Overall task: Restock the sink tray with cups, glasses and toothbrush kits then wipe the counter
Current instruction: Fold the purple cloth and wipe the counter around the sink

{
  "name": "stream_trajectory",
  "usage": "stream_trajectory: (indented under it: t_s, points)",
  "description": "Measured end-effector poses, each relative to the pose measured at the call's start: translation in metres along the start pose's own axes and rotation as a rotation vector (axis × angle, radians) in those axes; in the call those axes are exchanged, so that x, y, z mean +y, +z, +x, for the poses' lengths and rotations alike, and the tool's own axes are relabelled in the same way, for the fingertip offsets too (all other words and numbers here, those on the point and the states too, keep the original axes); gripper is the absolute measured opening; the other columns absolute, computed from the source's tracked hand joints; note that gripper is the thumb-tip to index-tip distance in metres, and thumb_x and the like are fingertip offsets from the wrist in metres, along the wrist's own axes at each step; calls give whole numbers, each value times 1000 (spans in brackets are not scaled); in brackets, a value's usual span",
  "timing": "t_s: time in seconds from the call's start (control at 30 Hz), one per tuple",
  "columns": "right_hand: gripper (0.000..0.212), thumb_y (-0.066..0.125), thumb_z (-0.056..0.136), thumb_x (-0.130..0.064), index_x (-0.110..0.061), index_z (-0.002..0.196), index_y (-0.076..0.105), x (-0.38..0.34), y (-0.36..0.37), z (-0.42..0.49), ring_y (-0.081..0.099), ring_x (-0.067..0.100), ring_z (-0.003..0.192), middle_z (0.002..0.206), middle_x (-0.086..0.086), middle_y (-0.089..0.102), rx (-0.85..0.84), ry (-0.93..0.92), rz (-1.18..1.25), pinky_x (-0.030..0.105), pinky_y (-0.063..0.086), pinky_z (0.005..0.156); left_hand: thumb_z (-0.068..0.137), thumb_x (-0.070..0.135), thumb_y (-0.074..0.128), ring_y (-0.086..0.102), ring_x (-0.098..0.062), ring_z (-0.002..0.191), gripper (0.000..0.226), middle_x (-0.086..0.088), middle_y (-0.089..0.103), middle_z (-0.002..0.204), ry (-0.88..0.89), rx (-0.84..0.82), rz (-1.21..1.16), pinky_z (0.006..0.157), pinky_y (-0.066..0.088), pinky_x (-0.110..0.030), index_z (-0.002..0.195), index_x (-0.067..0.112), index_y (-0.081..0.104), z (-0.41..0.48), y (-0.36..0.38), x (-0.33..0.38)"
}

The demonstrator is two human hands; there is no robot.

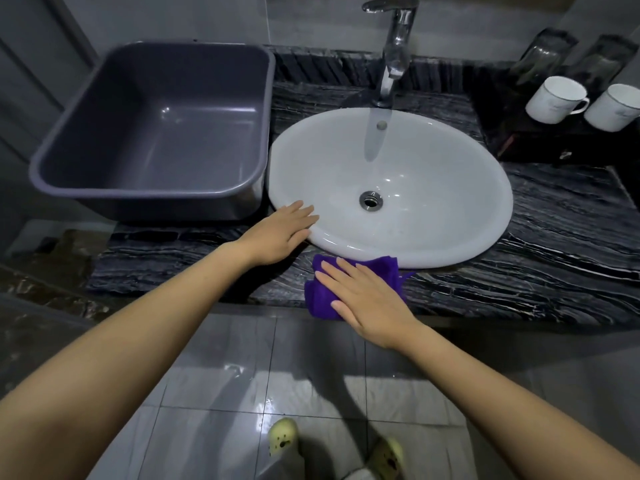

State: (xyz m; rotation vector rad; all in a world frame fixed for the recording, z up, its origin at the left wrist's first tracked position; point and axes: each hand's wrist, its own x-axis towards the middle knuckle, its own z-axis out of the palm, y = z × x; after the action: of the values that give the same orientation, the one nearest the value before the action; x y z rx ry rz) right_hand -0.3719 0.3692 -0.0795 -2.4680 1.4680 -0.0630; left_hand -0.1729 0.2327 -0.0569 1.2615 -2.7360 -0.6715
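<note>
A purple cloth (pixel 320 295) lies on the dark marble counter (pixel 519 271) just in front of the white basin (pixel 433 188). My right hand (pixel 367 299) presses flat on the cloth, fingers spread. My left hand (pixel 280 233) rests open on the basin's left front rim, holding nothing. At the back right a dark tray (pixel 512 133) holds two white cups (pixel 554 98) (pixel 613 107) upside down, with two upturned glasses (pixel 542 55) (pixel 604 58) behind them. Small dark boxes (pixel 540 147) sit at the tray's front.
A large grey plastic tub (pixel 156 133), empty, stands on the counter left of the basin. A chrome tap (pixel 394 46) rises behind the basin. The counter's front edge runs just under my right hand; below it are tiled floor and my slippers (pixel 284 434).
</note>
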Motion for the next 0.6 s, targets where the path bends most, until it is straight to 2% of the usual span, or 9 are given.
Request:
stream_trajectory:
  t_s: [0.33, 0.47, 0.6]
  points:
    - [52, 25, 100, -35, -20, 149, 20, -46, 8, 53, 13, 25, 147, 159, 2, 19, 50, 132, -10, 38, 5, 119, 99, 35, 26, 4, -11, 145, 49, 0, 20, 157, -63, -103, -122, 116, 1, -25, 143, 15, 30, 3, -7, 1]
    - [52, 25, 101, -35, -21, 150, 16, -35, 4, 45, 8, 20, 148, 160, -1, 16, 19, 76, 0, 34, 2, 120, 98, 37, 26, 4, -9, 145, 50, 1, 19, 157, -77, -83, -119, 112, 1, -20, 143, 16, 31, 1, -5, 1]
    - [52, 26, 101, -35, -24, 150, 16, -11, 0, 9, 8, 16, 148, 160, -5, 14, 2, 72, 41, 32, 3, 121, 98, 36, 31, 3, -14, 146, 52, -4, 16, 157, -86, -53, -56, 116, 2, -26, 144, 14, 27, -4, -2, 6]
